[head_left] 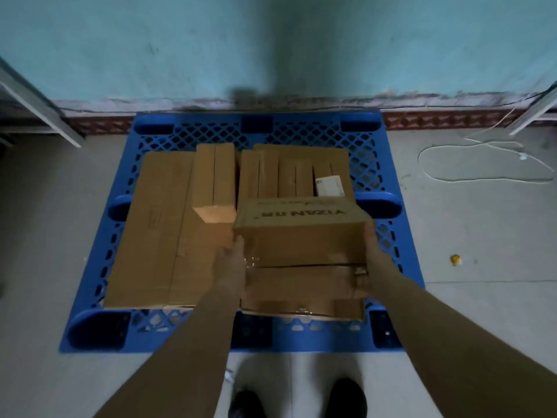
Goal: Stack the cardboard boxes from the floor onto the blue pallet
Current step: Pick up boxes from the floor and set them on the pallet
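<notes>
Two dark shoes (pixel 297 398) stand on the smooth grey floor (pixel 482 297), just short of the blue pallet (pixel 180 333), a moulded plastic square with an open lattice deck and rounded solid blocks along its edges. Two bare forearms reach out over it. The left hand (pixel 230 263) presses flat against the left side of a printed cardboard box (pixel 301 236), and the right hand (pixel 369 267) clasps the opposite side, fingers wrapped round the edge, so the box is squeezed between them. It is matte brown corrugated board, rectangular, with dark lettering on its far face (upside down from here). It sits on another box (pixel 301 294) lying on the pallet. To the left lies a long flat carton (pixel 150 236), with a narrow box (pixel 214 182) on top. Behind stands a row of slim boxes (pixel 286 176), one carrying a white label (pixel 330 185). Farther right, a thin white cable (pixel 482 158) loops across the floor before the scuffed teal wall (pixel 150 40).
</notes>
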`<state>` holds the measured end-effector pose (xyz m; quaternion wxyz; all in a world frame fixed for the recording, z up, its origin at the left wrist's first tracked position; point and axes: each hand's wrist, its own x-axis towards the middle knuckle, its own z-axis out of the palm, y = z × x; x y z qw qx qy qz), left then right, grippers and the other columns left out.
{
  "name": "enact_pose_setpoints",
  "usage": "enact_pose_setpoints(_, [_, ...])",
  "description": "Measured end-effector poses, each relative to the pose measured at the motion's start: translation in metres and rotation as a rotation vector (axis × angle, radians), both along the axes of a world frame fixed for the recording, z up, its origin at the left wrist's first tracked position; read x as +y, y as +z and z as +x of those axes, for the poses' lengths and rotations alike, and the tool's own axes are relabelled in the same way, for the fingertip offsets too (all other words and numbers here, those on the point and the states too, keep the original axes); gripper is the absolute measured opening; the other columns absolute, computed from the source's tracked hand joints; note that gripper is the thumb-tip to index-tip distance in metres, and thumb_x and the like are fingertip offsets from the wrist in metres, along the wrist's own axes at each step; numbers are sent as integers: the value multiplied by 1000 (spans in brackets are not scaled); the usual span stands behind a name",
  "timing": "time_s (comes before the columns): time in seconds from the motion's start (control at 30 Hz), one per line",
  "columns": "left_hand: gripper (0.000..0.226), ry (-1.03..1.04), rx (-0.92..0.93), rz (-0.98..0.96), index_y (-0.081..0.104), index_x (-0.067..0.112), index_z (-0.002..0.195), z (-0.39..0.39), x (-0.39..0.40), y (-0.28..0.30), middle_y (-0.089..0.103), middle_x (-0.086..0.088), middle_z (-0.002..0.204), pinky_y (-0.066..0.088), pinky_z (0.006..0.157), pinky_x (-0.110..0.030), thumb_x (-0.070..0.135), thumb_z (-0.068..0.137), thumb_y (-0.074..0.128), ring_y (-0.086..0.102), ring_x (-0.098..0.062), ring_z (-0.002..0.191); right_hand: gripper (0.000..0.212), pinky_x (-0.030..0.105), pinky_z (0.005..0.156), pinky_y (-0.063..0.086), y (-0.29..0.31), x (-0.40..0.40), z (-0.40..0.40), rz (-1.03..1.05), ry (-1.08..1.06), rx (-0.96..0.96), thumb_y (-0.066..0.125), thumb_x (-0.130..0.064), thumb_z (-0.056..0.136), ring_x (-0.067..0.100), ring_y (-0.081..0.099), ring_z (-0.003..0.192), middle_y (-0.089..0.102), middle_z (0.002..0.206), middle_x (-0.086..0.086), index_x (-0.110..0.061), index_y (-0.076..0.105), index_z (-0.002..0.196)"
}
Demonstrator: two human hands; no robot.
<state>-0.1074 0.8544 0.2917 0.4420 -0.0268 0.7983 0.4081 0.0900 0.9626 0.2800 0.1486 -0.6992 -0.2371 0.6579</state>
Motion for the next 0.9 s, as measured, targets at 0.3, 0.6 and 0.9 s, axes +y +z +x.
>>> enact_pose_setpoints(0.3, [72, 123, -178, -135, 35, 12, 136, 39, -67, -123, 46, -7, 134, 43, 97, -49, 51, 81, 60, 46, -33, 120, 96, 60, 93, 39, -122, -65, 22, -308, 81, 12, 58, -70, 69, 36, 41, 125, 40, 140, 16, -21, 23, 144])
enact_pose_setpoints(0.6, [61, 110, -233, -49, 33, 19, 137, 24, -61, -129, 51, -8, 123, 49, 76, -40, 25, 84, 64, 58, -23, 92, 82, 54, 96, 39, -132, -76, 3, -256, 55, -71, 51, -63, 81, 29, 50, 110, 47, 133, 13, -11, 27, 139])
enact_pose_setpoints(0.9, [46, -301, -2, 71, 40, 27, 125, 7, -12, 51, 55, 4, 108, 47, 82, -42, 18, 86, 61, 51, -17, 88, 73, 40, 87, 53, 50, -22, -6, 344, 358, -32, 78, -51, 55, 20, 62, 105, 64, 108, 4, -14, 55, 113])
